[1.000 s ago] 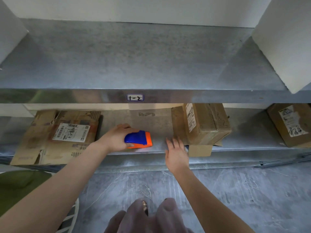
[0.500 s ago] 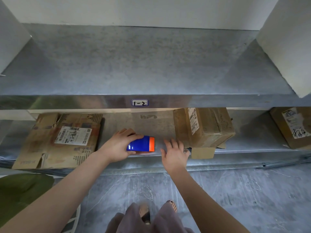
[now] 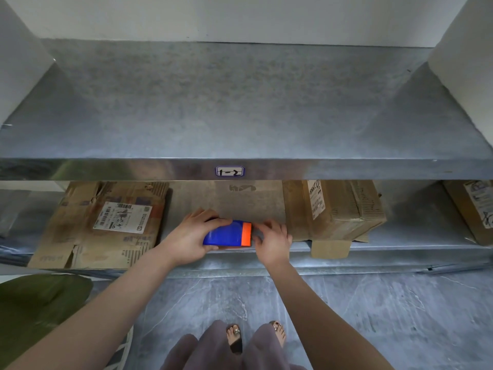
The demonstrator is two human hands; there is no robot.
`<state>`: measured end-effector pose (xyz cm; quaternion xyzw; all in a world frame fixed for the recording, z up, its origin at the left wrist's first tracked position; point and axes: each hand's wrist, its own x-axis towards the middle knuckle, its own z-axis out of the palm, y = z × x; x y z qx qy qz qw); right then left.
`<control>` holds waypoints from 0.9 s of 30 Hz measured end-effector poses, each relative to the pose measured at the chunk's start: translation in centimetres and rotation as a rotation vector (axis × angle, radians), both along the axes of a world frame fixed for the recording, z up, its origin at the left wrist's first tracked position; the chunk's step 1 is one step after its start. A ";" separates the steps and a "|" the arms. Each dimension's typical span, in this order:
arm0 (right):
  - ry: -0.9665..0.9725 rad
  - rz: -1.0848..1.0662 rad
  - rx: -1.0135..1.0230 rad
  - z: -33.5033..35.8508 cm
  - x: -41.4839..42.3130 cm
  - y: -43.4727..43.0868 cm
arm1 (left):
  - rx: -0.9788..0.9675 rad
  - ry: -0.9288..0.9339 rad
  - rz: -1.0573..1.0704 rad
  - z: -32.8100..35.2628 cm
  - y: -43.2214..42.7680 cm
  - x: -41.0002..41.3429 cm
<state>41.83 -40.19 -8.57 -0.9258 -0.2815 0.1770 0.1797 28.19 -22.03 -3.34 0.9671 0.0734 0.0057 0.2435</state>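
Cardboard boxes number three on the lower shelf (image 3: 400, 243): a crushed box (image 3: 106, 222) at left, a middle box (image 3: 333, 209), and a far box (image 3: 477, 209) cut off at right. One blue pack (image 3: 225, 236) with an orange band sits at the shelf's front between the first two, the left hand (image 3: 190, 240) curled round its blue end. The right hand (image 3: 273, 240) bends its fingers at the orange end; whether they grip is hidden.

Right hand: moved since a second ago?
Yes. The right hand shifted left, nearer the white 1-2 shelf label, onto the orange end of the blue rectangular pack.
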 end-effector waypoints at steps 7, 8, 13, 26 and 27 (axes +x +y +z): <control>-0.020 0.010 -0.011 -0.1 0.0 0.0 | -0.005 -0.045 -0.043 0.1 0.1 -0.2; -0.022 0.026 -0.014 -0.1 0.0 0.1 | -0.008 -0.047 -0.046 0.2 0.1 -0.2; 0.006 0.107 -0.051 0.2 0.7 0.4 | -0.040 -0.062 -0.015 0.4 0.0 -0.8; -0.209 0.077 0.254 8.3 1.4 -2.7 | -0.134 -0.035 0.044 6.1 0.2 -0.1; -0.271 0.087 0.263 9.2 1.4 -3.4 | -0.141 -0.041 0.036 6.7 0.1 0.1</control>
